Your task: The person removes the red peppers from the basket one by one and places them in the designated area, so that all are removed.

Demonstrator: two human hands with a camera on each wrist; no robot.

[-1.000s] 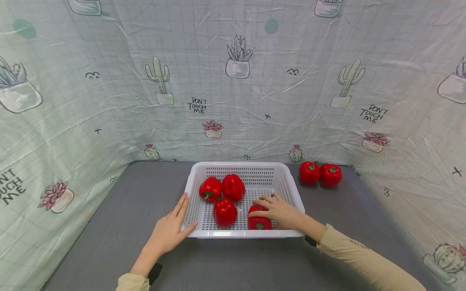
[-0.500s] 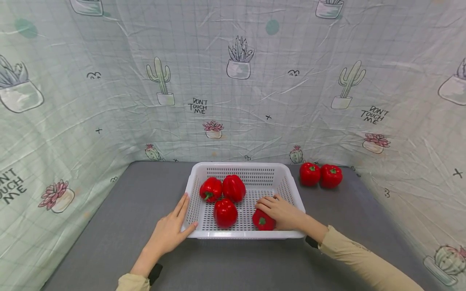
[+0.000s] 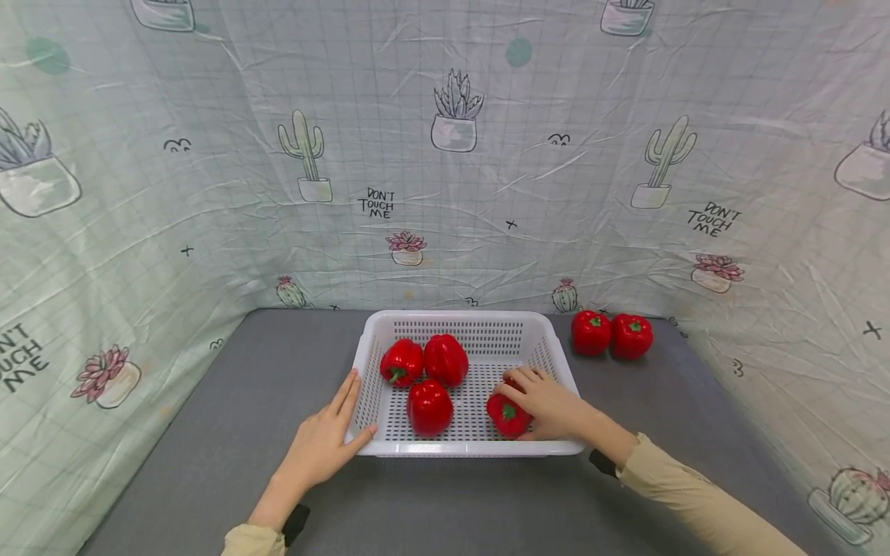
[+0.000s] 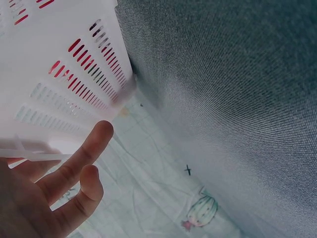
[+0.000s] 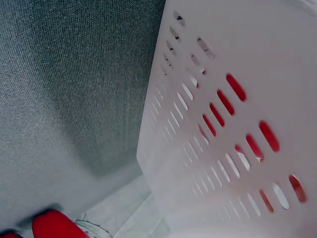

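My left hand (image 3: 320, 444) rests on the left rim of a white perforated basket (image 3: 455, 448), its fingers straight along the edge and the thumb spread toward the near corner. In the left wrist view, two fingers (image 4: 81, 158) show outside the slotted basket wall. Inside the basket at the near right, my right hand (image 3: 549, 405) holds a red bell pepper (image 3: 506, 418), fingers curled over its top and right side, green stem facing me. The right wrist view catches only the basket's outer wall (image 5: 198, 148), with red behind the slots; the hand is hidden there.
Three more red bell peppers lie in the basket: one at far left (image 3: 402, 363), one beside it (image 3: 446, 360), one nearer (image 3: 429, 408). Two others, a left one (image 3: 591, 333) and a right one (image 3: 631, 336), stand on the grey table (image 3: 278, 371) beyond the basket's right side. Printed cloth (image 3: 514, 255) encloses the table.
The pepper under my right hand has shifted a little to the right and turned, and the right hand has moved right with it. My left hand has stayed on the rim.
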